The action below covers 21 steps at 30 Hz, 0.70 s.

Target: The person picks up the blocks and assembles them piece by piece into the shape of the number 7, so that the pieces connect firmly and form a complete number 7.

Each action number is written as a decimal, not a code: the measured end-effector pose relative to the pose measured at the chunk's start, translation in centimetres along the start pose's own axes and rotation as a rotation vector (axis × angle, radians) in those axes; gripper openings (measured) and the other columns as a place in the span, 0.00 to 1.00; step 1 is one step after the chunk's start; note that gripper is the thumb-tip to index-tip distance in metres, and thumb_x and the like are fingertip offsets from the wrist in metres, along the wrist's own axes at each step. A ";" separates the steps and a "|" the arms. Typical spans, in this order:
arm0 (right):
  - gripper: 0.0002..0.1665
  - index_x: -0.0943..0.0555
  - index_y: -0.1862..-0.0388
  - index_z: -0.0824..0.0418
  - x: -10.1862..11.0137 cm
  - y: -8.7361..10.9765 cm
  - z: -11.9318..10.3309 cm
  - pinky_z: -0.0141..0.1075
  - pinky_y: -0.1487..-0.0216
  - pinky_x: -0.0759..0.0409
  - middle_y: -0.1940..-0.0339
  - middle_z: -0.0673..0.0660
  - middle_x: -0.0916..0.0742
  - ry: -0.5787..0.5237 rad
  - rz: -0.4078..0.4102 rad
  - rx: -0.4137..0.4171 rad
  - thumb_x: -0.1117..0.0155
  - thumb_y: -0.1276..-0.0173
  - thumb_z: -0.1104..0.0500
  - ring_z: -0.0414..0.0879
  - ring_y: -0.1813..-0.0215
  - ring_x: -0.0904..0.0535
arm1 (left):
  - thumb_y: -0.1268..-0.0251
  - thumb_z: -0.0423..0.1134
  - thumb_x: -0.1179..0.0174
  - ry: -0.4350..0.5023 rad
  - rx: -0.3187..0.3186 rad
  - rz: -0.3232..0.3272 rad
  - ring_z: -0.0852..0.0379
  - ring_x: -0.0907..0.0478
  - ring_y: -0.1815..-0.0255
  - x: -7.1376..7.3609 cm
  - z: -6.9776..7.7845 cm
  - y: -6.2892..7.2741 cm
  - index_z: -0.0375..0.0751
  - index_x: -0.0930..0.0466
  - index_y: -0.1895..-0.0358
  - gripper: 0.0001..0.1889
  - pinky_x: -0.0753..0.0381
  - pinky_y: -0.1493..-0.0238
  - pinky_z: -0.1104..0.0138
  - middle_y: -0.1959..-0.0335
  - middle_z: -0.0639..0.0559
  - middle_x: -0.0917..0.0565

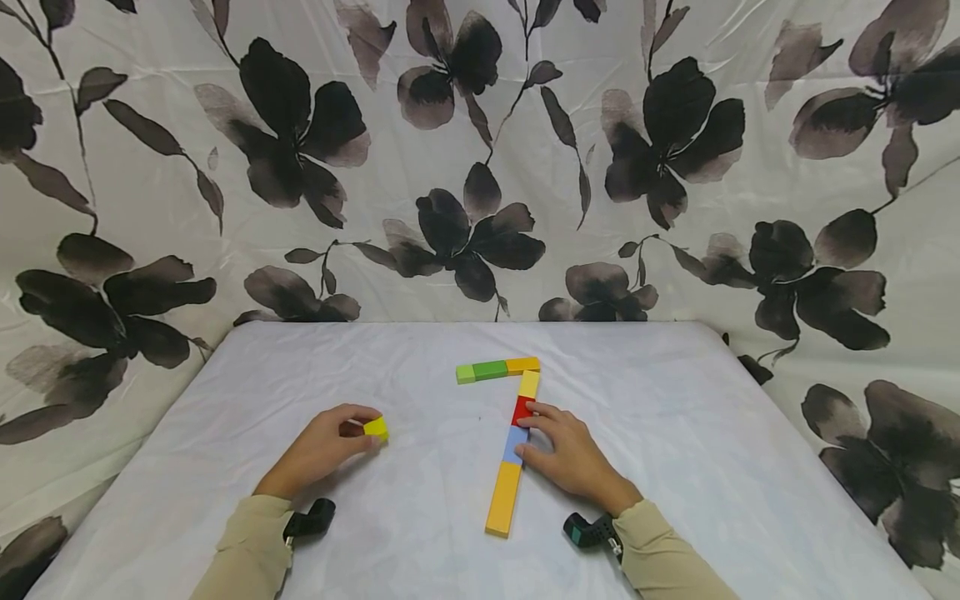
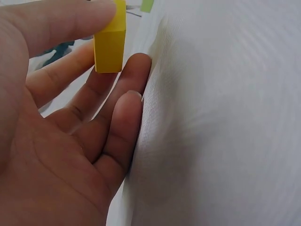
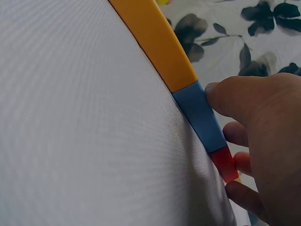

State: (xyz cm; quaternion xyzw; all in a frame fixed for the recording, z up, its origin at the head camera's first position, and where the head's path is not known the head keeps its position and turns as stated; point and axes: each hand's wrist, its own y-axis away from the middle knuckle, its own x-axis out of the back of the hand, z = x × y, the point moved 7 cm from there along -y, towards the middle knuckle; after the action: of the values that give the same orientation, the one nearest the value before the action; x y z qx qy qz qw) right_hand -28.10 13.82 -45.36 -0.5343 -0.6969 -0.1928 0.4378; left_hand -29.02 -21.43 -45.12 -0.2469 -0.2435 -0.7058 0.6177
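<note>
My left hand (image 1: pixel 322 446) pinches a yellow block (image 1: pixel 377 429) between thumb and fingers, left of the other blocks. Up close in the left wrist view, the thumb lies across this yellow block (image 2: pixel 109 49), while the lower fingers rest along the white cloth. A slanting row of blocks lies on the table: a long orange one (image 1: pixel 503 500), a blue one (image 1: pixel 515 444), a red one (image 1: pixel 522 410) and a pale yellow one (image 1: pixel 529 383). Loosely bent, my right hand (image 1: pixel 568 454) touches the row's right side, thumb at the blue block (image 3: pixel 200 115), fingertips by the red block (image 3: pixel 225 163).
A second short row joins near the far end: light green (image 1: pixel 466 374), green (image 1: pixel 491 369) and orange (image 1: pixel 522 364) blocks. White cloth (image 1: pixel 420 550) covers the table. Behind it hangs a floral curtain (image 1: pixel 570 167). Black wrist devices (image 1: pixel 311 518) sit at both sleeves.
</note>
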 end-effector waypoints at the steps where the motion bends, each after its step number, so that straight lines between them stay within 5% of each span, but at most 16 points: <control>1: 0.25 0.18 0.37 0.47 0.0 0.0 0.0 0.56 0.30 0.37 0.27 0.46 0.27 0.002 0.000 -0.001 0.32 0.32 0.45 0.50 0.28 0.34 | 0.36 0.44 0.31 0.003 0.003 0.004 0.51 0.23 0.48 0.0 0.0 0.0 0.46 0.20 0.40 0.22 0.22 0.51 0.58 0.44 0.49 0.20; 21: 0.25 0.18 0.37 0.48 -0.1 0.0 0.1 0.55 0.29 0.38 0.27 0.47 0.27 0.011 0.005 0.003 0.32 0.32 0.45 0.51 0.28 0.33 | 0.36 0.40 0.32 0.028 -0.036 0.012 0.51 0.23 0.50 -0.1 0.4 -0.1 0.45 0.19 0.40 0.21 0.22 0.53 0.60 0.42 0.47 0.21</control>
State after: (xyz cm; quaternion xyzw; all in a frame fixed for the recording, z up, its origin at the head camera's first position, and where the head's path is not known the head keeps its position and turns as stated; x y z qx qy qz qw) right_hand -28.10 13.85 -45.46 -0.5344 -0.6933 -0.1936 0.4430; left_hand -29.08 -21.03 -44.88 -0.2497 -0.2208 -0.7098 0.6205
